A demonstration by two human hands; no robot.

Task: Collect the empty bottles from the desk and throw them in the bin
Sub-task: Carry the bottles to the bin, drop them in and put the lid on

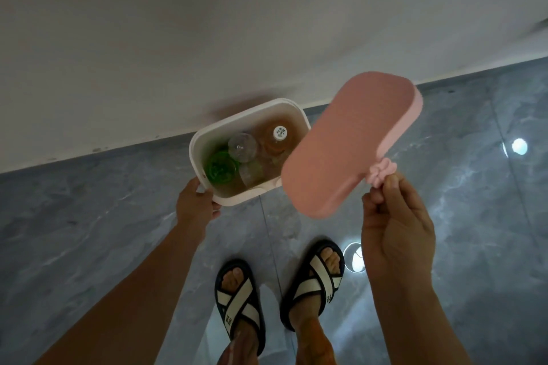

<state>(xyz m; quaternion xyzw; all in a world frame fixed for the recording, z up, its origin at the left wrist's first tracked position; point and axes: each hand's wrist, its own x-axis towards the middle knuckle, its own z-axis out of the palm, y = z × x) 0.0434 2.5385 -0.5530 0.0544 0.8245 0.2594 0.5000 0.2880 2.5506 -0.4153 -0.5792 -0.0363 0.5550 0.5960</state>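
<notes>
At the left of the frame my left hand (194, 204) rests on the near left corner of the bin (207, 139). Its fingers are curled onto the rim, gripping only that edge. The bin stands on the grey floor (89, 231) against the white wall (207, 24), in the middle of the frame. Inside it the bottles stand close together: a green bottle (221, 169) at the left, a clear bottle (242, 147) beside it, and an orange bottle with a white cap (277, 139) further right. At the right, my right hand (394, 216) pinches the small pink knob (382, 172) of the pink lid (341, 151), fingers narrow and closed on it, and the lid hangs tilted over the right part of the bin.

I judge the risk is here: the knob is small, so the lid may swing or slip from my pinch. If a bottle stands too high, the lid may not sit flat.

The white cap has dark characters, too small to read. My sandals (240, 299) at the bottom carry small writing on the straps, which I cannot read either.
</notes>
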